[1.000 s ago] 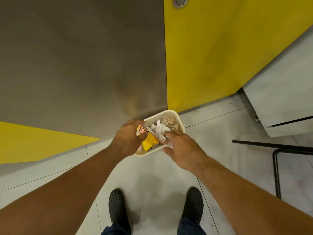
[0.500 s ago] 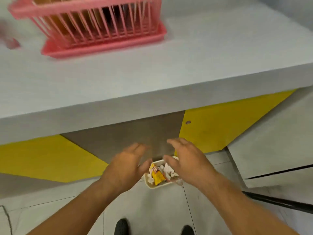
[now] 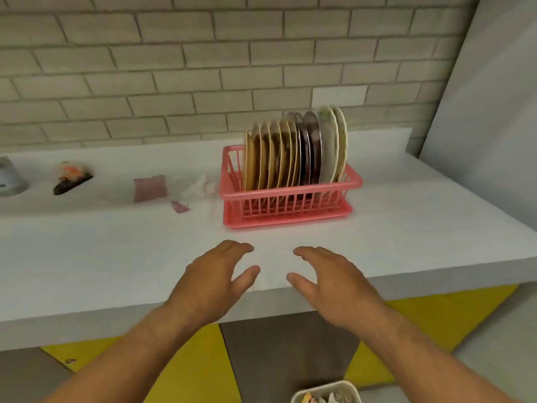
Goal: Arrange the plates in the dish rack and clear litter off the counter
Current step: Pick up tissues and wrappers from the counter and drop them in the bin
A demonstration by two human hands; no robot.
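A pink dish rack (image 3: 290, 199) stands on the white counter (image 3: 116, 257) with several plates (image 3: 293, 152) upright in it. Litter lies left of the rack: a crumpled clear wrapper (image 3: 200, 186), a pink packet (image 3: 150, 188), a small pink scrap (image 3: 179, 206) and a dark wrapper (image 3: 72, 178). My left hand (image 3: 215, 277) and my right hand (image 3: 328, 282) hover over the counter's front edge, fingers spread and holding nothing. A white bin (image 3: 325, 392) with litter in it sits on the floor below.
A grey upturned cup (image 3: 10, 177) stands at the far left of the counter. A brick wall runs behind. A grey panel (image 3: 479, 97) rises at the right. Yellow and grey cabinet fronts are under the counter.
Both hands have left the bin and risen from the floor to the counter's edge. The view has swung up from the bin to the counter and rack.
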